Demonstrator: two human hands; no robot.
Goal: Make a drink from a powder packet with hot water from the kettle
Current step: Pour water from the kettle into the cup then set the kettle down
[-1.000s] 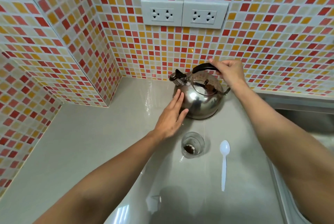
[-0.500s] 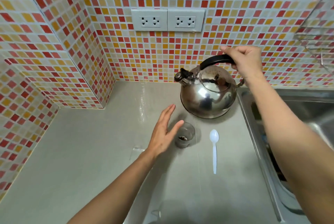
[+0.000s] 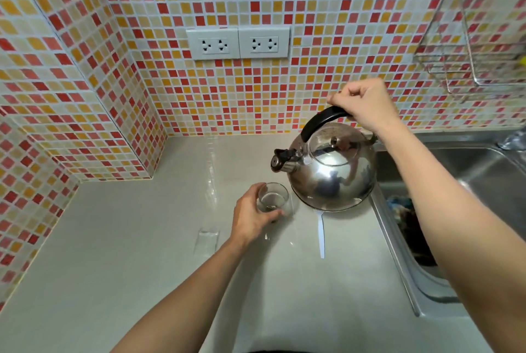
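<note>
- Steel kettle hangs right of centre in the frame, lifted off the counter, spout pointing left above the glass.
- I see my right hand with its fingers clamped round the black handle.
- My left hand has its fingers wrapped on the glass, which stands on the counter just left of the kettle.
- White spoon lies below the kettle, its bowl hidden.
- Clear packet lies left of my wrist.
- Sink sits at right.

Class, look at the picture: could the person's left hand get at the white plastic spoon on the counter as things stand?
Probably not right away: the left hand is wrapped around the glass, and the raised kettle covers the spoon bowl. Only the handle lies open.
</note>
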